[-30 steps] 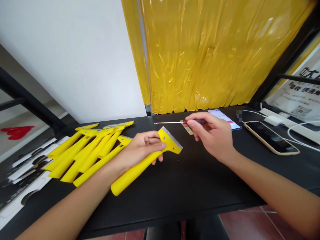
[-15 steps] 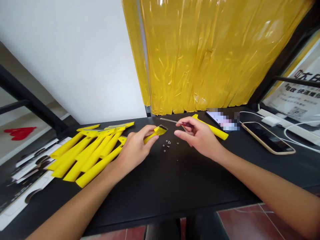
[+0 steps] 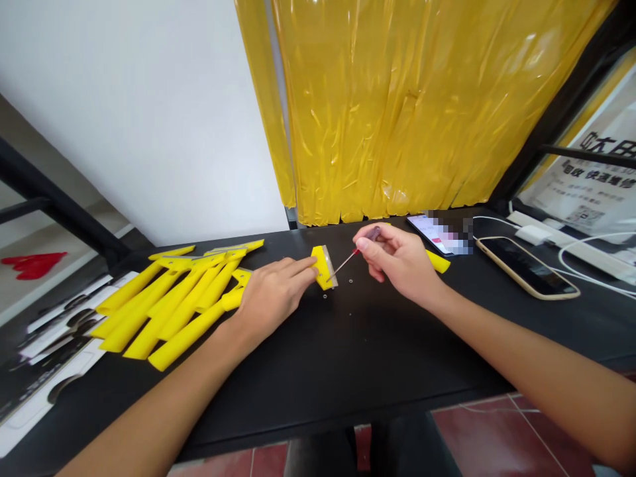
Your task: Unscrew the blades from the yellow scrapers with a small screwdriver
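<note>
Under my left hand [image 3: 275, 291] is a yellow scraper [image 3: 322, 266], gripped by its handle, which the hand mostly hides. Its wide head points right and carries a metal blade along the edge. My right hand [image 3: 397, 262] is closed around the handle of a screwdriver [image 3: 344, 264]. The thin shaft slants down to the left, and its tip meets the scraper head near the blade's lower end. Small metal nuts [image 3: 350, 281] lie on the black table [image 3: 348, 371] beside the head.
Several yellow scrapers [image 3: 183, 298] are piled at left, next to white-and-black packaging [image 3: 59, 377]. Behind my right hand lies another yellow handle [image 3: 438, 262]. Two phones, one in a beige case [image 3: 527, 267], and a white power strip [image 3: 571, 248] with cables occupy the right side.
My left hand has lowered the scraper and turned its head flatter, covering most of the loose screws. The screwdriver has swung from nearly level to pointing down, its tip now at the scraper head.
</note>
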`<state>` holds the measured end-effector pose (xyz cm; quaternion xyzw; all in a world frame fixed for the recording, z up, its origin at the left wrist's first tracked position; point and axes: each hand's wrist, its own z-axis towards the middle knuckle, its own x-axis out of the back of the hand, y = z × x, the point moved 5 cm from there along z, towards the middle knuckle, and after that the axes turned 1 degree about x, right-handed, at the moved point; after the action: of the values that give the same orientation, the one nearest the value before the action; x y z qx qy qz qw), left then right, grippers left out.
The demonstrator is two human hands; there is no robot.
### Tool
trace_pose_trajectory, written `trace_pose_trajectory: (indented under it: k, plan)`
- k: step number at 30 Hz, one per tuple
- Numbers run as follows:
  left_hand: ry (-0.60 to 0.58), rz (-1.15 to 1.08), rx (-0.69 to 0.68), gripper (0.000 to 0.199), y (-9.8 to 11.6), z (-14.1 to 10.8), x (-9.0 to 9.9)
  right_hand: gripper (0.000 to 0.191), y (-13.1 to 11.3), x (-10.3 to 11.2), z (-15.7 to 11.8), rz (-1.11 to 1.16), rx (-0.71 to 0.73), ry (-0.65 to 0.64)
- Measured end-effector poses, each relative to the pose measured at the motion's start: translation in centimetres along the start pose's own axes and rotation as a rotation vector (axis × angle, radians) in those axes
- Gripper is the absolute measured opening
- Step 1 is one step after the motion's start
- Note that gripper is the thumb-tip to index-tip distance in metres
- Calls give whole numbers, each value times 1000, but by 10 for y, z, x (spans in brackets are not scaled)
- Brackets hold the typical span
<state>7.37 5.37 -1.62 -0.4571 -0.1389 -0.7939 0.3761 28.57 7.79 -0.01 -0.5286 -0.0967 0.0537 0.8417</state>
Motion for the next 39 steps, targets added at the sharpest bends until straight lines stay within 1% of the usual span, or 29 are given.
trace_pose_trajectory:
  k: [3, 6, 8, 11, 15, 18, 20, 22, 24, 27, 28, 29, 30, 31, 33, 35, 39]
  plan:
    - [11, 45, -27, 17, 2, 1, 2, 25, -1, 0, -4, -12, 65, 27]
    - [-2, 69, -59, 17, 5, 1, 1, 21, -5, 0, -8, -83, 168, 64]
    - [-14, 74, -76, 17, 6, 1, -1, 18, -8, -3, -8, -171, 218, 23]
    - [-21, 86, -85, 16, 7, 0, -3, 16, -10, -7, -9, -286, 256, -52]
    - [-26, 75, -80, 16, 7, 0, -4, 15, -11, -5, -10, -281, 290, -15]
    - [-45, 68, -91, 18, 8, 0, -5, 15, -9, -10, -11, -369, 286, -84]
    - [-54, 70, -94, 19, 9, 0, -6, 14, -8, -12, -11, -397, 285, -106]
    - [-50, 69, -87, 17, 9, 0, -6, 13, -10, -11, -12, -363, 296, -77]
    - [-35, 55, -66, 16, 8, 0, -6, 11, -14, -6, -12, -332, 338, 6]
    - [21, 9, -7, 17, 3, 0, -2, 15, -24, 4, -14, -347, 504, 203]
    - [50, -10, 7, 18, 2, 0, 0, 16, -27, 6, -15, -367, 555, 235]
    - [81, -29, 12, 19, 3, 0, 3, 15, -29, 6, -15, -399, 592, 228]
    - [114, -46, 12, 21, 4, -1, 5, 13, -29, 4, -15, -441, 612, 182]
    - [145, -61, 13, 24, 5, -2, 8, 11, -29, 0, -14, -490, 621, 110]
    - [190, -84, 20, 26, 10, -3, 13, 14, -26, -9, -14, -582, 636, -39]
    - [189, -107, 31, 25, 16, -5, 16, 19, -25, -15, -15, -626, 653, -128]
    - [144, -162, 23, 24, 29, -6, 25, 14, -22, -19, -16, -549, 658, -237]
